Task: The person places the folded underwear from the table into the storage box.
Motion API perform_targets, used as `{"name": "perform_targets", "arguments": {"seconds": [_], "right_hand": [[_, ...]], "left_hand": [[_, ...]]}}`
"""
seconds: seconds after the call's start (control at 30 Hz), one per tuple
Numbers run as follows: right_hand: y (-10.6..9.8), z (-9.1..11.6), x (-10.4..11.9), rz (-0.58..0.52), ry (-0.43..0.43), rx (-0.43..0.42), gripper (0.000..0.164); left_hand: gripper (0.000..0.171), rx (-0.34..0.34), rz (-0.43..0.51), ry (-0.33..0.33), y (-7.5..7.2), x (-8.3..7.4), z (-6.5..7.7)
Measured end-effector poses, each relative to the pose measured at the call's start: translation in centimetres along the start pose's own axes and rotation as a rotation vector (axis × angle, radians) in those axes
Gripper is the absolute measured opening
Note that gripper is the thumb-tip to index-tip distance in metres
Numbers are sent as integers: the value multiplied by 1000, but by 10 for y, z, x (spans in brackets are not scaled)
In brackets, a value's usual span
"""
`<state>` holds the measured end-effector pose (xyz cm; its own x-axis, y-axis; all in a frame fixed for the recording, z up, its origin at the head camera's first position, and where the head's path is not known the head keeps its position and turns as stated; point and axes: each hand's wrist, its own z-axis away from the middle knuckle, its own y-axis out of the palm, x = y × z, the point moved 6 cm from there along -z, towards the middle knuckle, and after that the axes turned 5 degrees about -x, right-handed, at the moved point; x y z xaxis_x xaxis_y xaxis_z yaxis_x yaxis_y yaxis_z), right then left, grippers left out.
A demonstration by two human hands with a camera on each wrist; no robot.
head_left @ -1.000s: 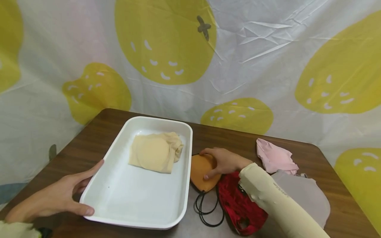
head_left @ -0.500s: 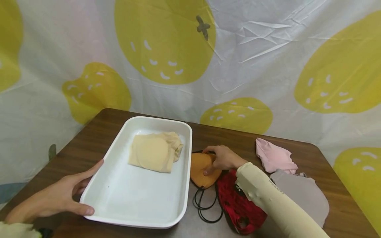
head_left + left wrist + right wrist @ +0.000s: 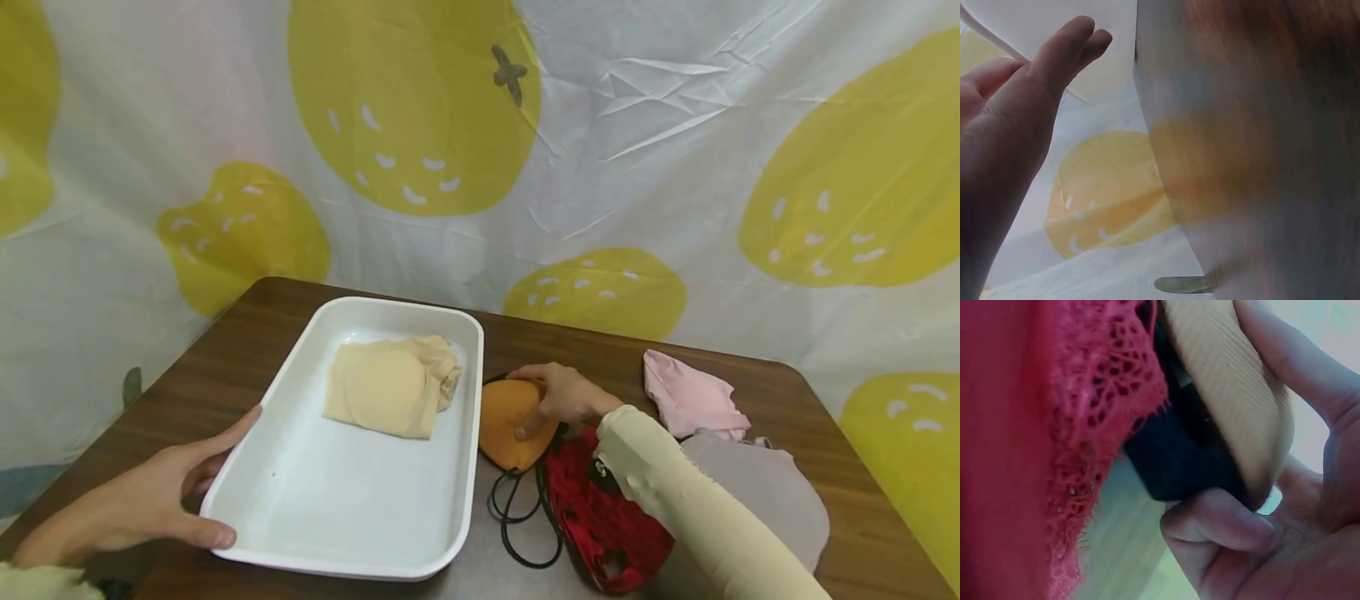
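My left hand (image 3: 138, 500) holds the left side of a white rectangular tray (image 3: 474, 467), its thumb at the near-left corner and index finger along the outer wall. In the tray lies a folded beige bra (image 3: 386, 387). Just outside the tray's right wall, my right hand (image 3: 566, 396) grips an orange bra (image 3: 510, 421) with black cord-like straps (image 3: 517, 550). The right wrist view shows its ribbed cup (image 3: 1222, 381) and black band, with the thumb (image 3: 1222, 522) curled around the edge. A red lace bra (image 3: 611, 517) lies right beside it, partly behind the forearm.
A folded pink garment (image 3: 693, 392) and a grey bra (image 3: 772, 492) lie on the right of the brown wooden table (image 3: 285, 317). Behind the table hangs a white curtain (image 3: 615, 167) with yellow fruit prints.
My right hand's fingers have shifted slightly around the far edge of the orange bra, and its black straps have moved a little. The left hand and tray stay in place.
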<state>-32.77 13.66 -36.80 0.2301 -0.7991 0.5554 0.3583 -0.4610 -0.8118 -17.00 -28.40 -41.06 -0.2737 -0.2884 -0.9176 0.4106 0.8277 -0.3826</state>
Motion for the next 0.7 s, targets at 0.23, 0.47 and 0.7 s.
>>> {"name": "perform_targets", "arguments": {"seconds": [0.23,0.47,0.7], "right_hand": [[-8,-2,0,-212,-30,-3,79],[-16,1,5,-336,-56,-27,77],[-27,10,7,-413,-63,-51,78]], "left_hand": [[111,-2,22,-12,0,1,2],[113,-2,12,-53,1,-2,1],[113,-9,-33,-48,0,-5,-1]]}}
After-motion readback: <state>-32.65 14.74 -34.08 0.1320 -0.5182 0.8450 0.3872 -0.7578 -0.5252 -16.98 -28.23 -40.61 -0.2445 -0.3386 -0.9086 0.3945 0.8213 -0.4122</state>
